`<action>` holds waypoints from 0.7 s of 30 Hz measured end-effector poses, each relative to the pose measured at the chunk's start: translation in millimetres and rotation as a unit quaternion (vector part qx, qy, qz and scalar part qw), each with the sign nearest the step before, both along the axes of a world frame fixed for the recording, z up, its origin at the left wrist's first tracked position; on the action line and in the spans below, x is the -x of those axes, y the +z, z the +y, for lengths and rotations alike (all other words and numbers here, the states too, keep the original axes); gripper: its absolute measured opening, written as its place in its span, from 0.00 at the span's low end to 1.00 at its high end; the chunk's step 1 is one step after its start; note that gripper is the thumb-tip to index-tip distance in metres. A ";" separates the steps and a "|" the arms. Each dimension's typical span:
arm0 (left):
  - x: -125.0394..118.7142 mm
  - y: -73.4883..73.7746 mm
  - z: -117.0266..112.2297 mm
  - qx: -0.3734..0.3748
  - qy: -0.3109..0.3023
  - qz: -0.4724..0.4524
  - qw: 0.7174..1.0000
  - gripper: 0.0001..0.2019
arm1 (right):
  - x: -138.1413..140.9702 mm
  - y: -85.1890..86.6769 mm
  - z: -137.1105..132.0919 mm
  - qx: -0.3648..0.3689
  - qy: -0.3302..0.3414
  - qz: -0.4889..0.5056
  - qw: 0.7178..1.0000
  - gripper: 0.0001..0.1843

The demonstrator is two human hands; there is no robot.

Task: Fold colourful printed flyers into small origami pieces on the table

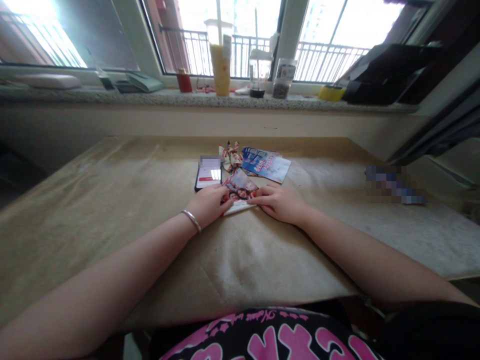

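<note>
A printed leaflet (240, 190) with a picture of people lies partly folded on the table, a white strip along its near edge. My left hand (209, 204) grips its left side, thumb over the paper and fingers curled. From the right, my right hand (282, 202) presses the leaflet's near right corner with the index finger, its other fingers bent in. Just beyond my left hand rests a phone (210, 170) with a lit screen. Behind the leaflet sits a folded paper piece (231, 156) with pointed ends, and beside it a fanned stack of blue leaflets (272, 166).
A yellowish cloth covers the table (150, 175). At far right lies a blurred-out item (395, 185). On the windowsill (180, 99) stand a tall drink cup (221, 65), a red jar (184, 81), a clear container (283, 80), yellow tape (331, 93) and a black bag (378, 75).
</note>
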State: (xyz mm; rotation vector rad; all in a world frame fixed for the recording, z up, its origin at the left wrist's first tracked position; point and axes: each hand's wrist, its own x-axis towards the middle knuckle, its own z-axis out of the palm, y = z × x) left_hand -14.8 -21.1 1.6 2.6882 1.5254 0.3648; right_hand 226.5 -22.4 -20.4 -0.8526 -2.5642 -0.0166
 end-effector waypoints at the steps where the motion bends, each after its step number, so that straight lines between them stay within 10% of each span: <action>1: -0.3 0.3 -0.1 0.001 0.001 0.002 1.000 0.11 | 0.7 0.2 -0.3 -0.007 0.002 -0.006 1.000 0.16; 21: 18.4 4.5 9.3 -0.007 -0.173 0.026 0.985 0.13 | 2.0 0.0 -2.8 0.005 -0.018 -0.017 1.000 0.18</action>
